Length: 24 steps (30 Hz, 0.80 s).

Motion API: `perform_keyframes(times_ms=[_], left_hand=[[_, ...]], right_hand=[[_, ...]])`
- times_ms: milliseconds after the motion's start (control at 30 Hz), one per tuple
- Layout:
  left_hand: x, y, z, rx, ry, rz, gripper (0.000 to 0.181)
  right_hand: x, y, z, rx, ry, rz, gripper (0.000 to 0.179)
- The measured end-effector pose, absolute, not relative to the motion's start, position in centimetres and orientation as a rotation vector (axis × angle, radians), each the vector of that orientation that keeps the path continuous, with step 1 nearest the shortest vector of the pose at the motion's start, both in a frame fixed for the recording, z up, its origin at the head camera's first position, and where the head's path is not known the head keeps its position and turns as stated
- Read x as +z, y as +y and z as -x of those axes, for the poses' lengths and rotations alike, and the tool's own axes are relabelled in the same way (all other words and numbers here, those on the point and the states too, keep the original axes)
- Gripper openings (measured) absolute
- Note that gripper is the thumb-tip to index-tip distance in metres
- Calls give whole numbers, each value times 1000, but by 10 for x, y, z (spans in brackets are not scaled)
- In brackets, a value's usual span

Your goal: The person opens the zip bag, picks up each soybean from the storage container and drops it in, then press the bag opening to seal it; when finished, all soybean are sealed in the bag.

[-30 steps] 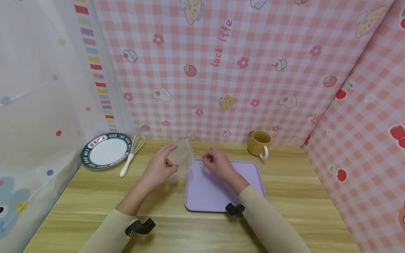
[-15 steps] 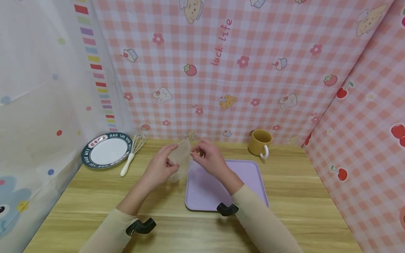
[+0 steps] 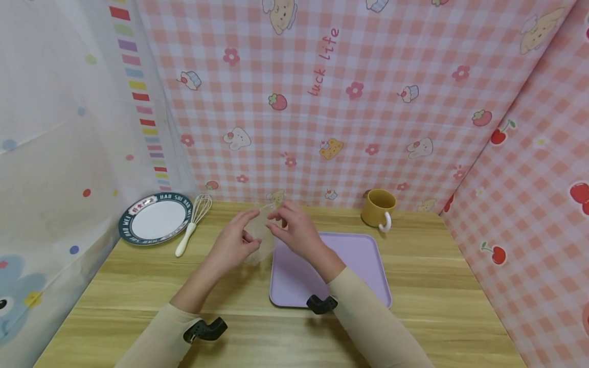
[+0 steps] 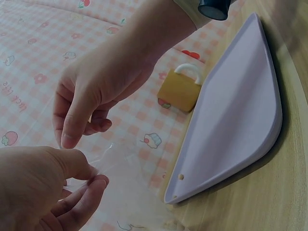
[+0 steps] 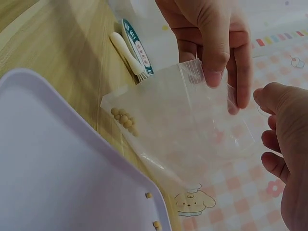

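A clear zip bag (image 5: pixel 163 110) hangs slanted above the wooden table with its mouth toward the right hand; several yellowish soybeans (image 5: pixel 124 119) lie gathered in its lower corner. My left hand (image 3: pixel 235 237) pinches the bag near its mouth between thumb and fingers. My right hand (image 3: pixel 296 230) is close at the bag's mouth, thumb and fingers bent toward it, and I cannot tell whether anything is between its fingertips. To the right, partly under the right forearm, lies a purple tray (image 3: pixel 331 255). Two loose soybeans rest near the tray's corner, one a small bean (image 5: pixel 148 195) by the rim.
A plate with a dark green rim (image 3: pixel 156 220) sits at the back left, with a white-handled whisk (image 3: pixel 189 232) beside it. At the back right stands a mustard mug (image 3: pixel 377 207) with a white handle. A checked cloth wall (image 3: pixel 349 117) rises behind the table.
My right hand has moved left from over the tray's far left corner to the bag's mouth, where its fingers have come further in over the bag. The left hand holds still.
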<state>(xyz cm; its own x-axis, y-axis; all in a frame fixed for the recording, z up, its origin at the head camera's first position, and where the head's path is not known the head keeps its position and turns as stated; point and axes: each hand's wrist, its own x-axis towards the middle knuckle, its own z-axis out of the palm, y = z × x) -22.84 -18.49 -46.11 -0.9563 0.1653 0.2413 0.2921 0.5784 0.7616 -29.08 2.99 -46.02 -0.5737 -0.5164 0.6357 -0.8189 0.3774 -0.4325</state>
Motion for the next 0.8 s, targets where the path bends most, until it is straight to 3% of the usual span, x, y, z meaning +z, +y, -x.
perform_keyframes(times_ms=[567,800], left_hand=[[-460,-185,228,-1370,-2642,375,77],[-462,-186,228,-1334,-2623,395,77]], right_hand=[[-469,58,302,1265,-2390,-972,7],[-488,74,315,1110,-2527,-980,6]])
